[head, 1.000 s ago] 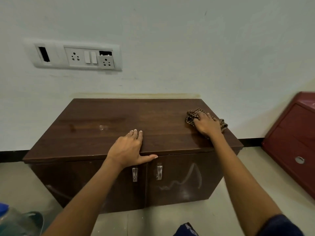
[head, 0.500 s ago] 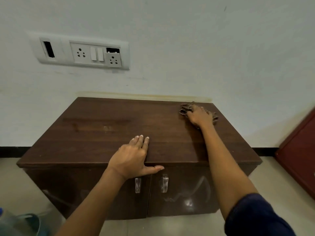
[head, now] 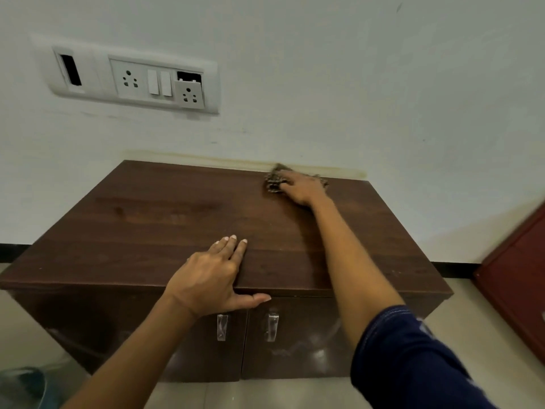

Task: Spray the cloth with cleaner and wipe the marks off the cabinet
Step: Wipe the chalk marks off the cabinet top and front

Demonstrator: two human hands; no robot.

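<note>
While the cabinet (head: 182,219) fills the middle of the frame, I keep my left hand (head: 206,278) flat and spread on its front edge, holding nothing. My right hand (head: 302,187), at upper centre, presses the crumpled cloth (head: 272,181) onto the top's back edge by the wall, fingers closed over it. Pale marks (head: 309,346) show low on the right door, below the cloth and towards me, so the right hand seems nearer.

Soft, even indoor light; faint glare on the cabinet doors (head: 298,343); wide-angle bending at edges; motion blur on the cloth (head: 275,180).
</note>
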